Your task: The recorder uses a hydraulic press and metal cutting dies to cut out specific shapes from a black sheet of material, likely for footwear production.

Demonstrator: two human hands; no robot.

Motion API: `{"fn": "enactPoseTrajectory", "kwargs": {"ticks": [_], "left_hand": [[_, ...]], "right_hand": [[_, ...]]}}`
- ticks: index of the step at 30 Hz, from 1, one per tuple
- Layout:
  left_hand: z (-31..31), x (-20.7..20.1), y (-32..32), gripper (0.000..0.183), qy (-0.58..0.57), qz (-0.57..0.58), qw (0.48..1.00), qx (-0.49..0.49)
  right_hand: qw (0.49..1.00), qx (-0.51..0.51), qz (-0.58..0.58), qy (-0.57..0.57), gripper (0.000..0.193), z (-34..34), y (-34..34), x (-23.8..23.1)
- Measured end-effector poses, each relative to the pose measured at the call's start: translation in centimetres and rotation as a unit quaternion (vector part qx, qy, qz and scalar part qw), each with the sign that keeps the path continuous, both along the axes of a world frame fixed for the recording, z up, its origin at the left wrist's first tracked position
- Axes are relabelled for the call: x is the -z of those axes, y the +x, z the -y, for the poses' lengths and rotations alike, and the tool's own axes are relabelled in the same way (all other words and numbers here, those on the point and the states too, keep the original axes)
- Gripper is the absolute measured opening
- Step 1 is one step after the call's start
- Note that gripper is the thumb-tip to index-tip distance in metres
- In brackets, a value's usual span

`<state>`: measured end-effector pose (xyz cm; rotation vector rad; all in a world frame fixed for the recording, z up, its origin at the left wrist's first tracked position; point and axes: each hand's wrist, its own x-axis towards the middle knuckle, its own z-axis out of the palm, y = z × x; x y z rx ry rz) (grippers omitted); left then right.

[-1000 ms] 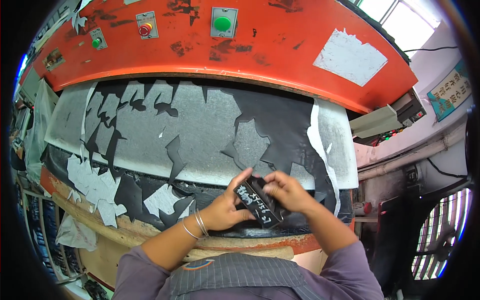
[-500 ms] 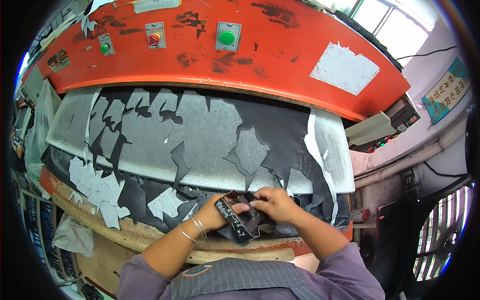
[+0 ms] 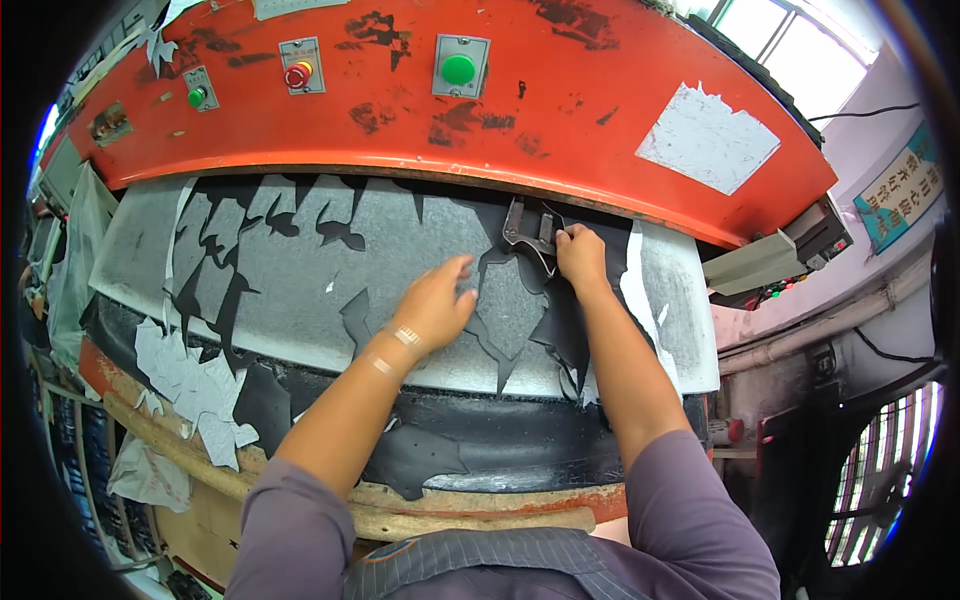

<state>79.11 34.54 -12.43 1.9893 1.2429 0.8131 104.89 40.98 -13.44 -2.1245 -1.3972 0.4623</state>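
Observation:
My right hand (image 3: 582, 258) grips the near right side of a dark metal cutting die (image 3: 530, 238), a bent-strip frame with a crossbar. The die is on or just over the black sheet material (image 3: 575, 330), close to the lower edge of the orange press beam. My left hand (image 3: 440, 300) is held over the grey cutting board (image 3: 390, 240), empty, with thumb and fingers apart. Below and right of it, a cut-out gap (image 3: 512, 310) in the sheet shows the grey board. The fingertips of my right hand are partly hidden behind the die.
The orange press beam (image 3: 560, 140) spans the far side, carrying green buttons (image 3: 458, 69) and a red knob (image 3: 298, 74). Ragged black strips (image 3: 225, 300) lie on the board's left. White scraps (image 3: 195, 385) and a black scrap (image 3: 415, 460) lie along the near ledge.
The cutting die has moved from the near edge, where both hands held it, to the far part of the black sheet. My left hand has let go and moved forward over the board.

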Motion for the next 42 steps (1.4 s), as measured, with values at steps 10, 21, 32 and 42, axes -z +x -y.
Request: {"fn": "enactPoseTrajectory", "kwargs": {"ticks": [10,21,32,42], "left_hand": [[-5.6,4.6,6.0,0.066,0.112,-0.093,0.988,-0.048],[-5.6,3.3,5.8,0.066,0.074,-0.106,0.991,-0.045],[-7.1,0.2,-13.0,0.050,0.024,0.320,0.913,-0.253],[-14.1,-10.8,-37.4,0.066,0.307,0.033,0.847,-0.432]], "right_hand": [[0.971,-0.122,0.150,0.141,0.060,6.5,-1.9,2.8],[0.960,-0.146,0.158,0.180,0.053,6.2,-1.5,2.2],[0.964,-0.174,0.076,0.184,0.080,9.1,-5.0,-6.7],[0.919,-0.144,0.172,0.323,0.050,0.8,-17.1,-18.0]]}}
